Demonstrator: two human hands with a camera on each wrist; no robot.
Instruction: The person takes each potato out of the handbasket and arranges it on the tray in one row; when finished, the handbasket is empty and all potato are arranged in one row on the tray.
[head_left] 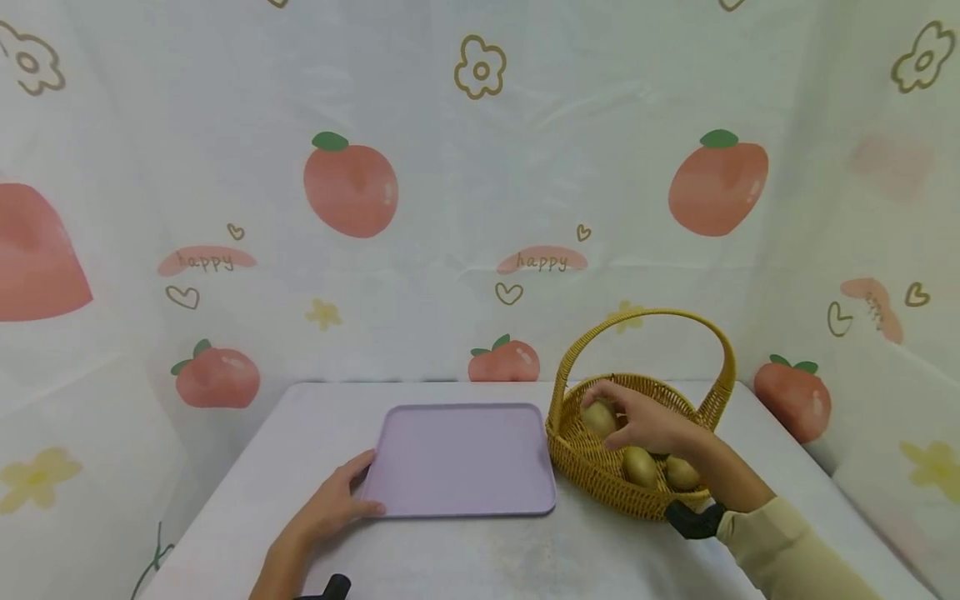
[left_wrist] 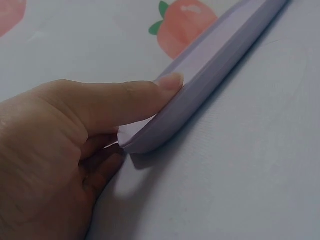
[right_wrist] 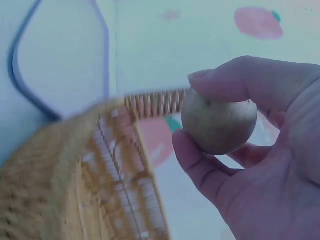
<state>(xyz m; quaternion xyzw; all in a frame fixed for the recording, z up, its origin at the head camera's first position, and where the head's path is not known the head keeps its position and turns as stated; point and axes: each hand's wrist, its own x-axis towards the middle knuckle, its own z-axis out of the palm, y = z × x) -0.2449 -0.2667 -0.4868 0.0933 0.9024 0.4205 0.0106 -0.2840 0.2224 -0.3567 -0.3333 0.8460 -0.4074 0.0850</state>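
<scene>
My right hand (head_left: 651, 423) pinches a yellow-brown potato (right_wrist: 218, 124) between thumb and fingers, over the wicker basket (head_left: 592, 482). In the right wrist view the potato shows above and beside the basket's woven rim. Other potatoes (head_left: 640, 467) lie in the basket, partly hidden by my right hand and forearm. At the left end of the pale purple tray (head_left: 461, 460), my left hand (head_left: 330, 502) holds the near corner. Its thumb (left_wrist: 135, 102) lies over the rim while the fingers sit along the side. Nothing lies on the tray.
The tray and basket stand side by side on a white-covered table (head_left: 517, 554). A tall arched handle (head_left: 652, 313) rises over the basket. Behind the table hangs a white curtain (head_left: 427, 317) printed with fruit and flowers, which also runs along both sides.
</scene>
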